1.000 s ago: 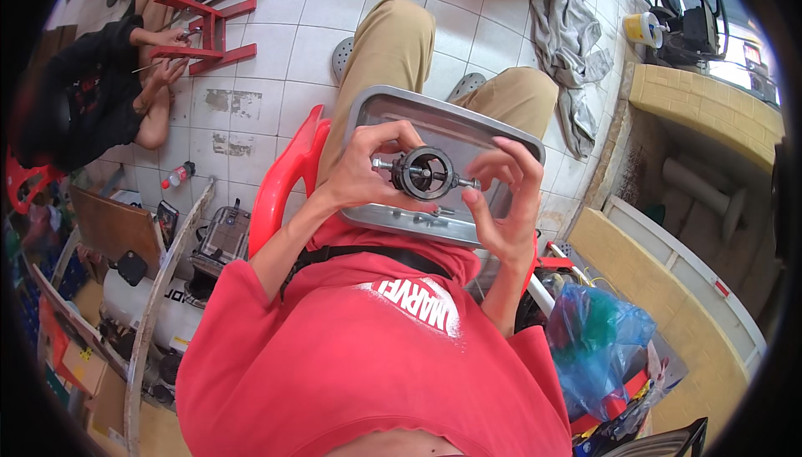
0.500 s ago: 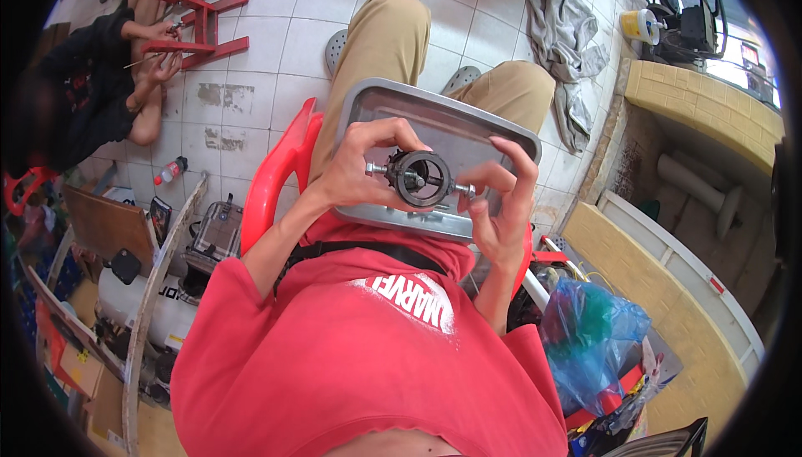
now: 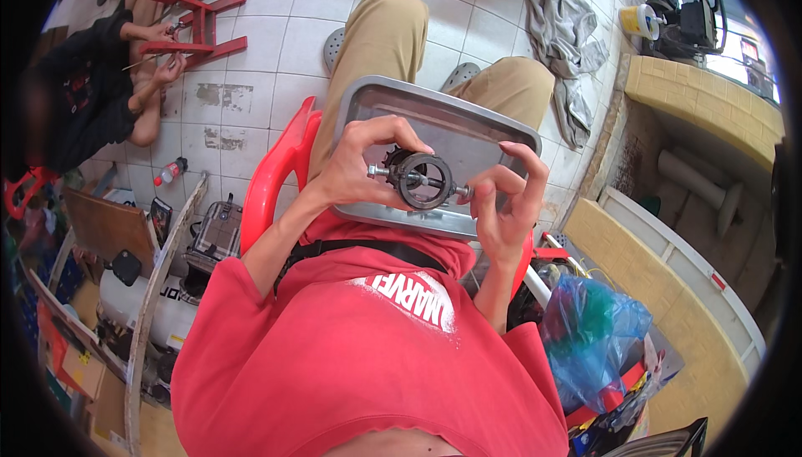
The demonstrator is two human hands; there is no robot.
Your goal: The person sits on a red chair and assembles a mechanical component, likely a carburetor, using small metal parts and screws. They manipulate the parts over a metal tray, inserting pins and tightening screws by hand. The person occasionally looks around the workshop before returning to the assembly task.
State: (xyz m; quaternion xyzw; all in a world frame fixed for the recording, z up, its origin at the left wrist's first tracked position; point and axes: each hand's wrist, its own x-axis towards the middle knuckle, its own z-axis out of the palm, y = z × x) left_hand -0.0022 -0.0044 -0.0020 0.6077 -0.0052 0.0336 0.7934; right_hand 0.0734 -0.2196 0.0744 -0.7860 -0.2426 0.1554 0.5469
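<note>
A dark round metal ring (image 3: 424,200) with a notched rim is held up over a shallow grey metal tray (image 3: 359,98) on my lap. A silvery bolt (image 3: 378,171) runs across the ring, its head sticking out on the left. My left hand (image 3: 359,165) grips the ring's left side, index finger over the top and thumb below. At the bolt's right end, the thumb and index finger of my right hand (image 3: 505,206) pinch together, the other fingers raised and bent. Inside the tray, a small item below the ring is too indistinct to name.
My legs (image 3: 380,48) support the tray, and a red plastic chair (image 3: 271,181) is under me. To the left, another person (image 3: 83,98) works by a red stool (image 3: 200,31). A blue plastic bag (image 3: 593,340) lies right; a grey cloth (image 3: 564,39) is on the floor.
The ring has shifted slightly right and turned a little. My right hand has moved slightly right along with the bolt's end. My left hand keeps its grip.
</note>
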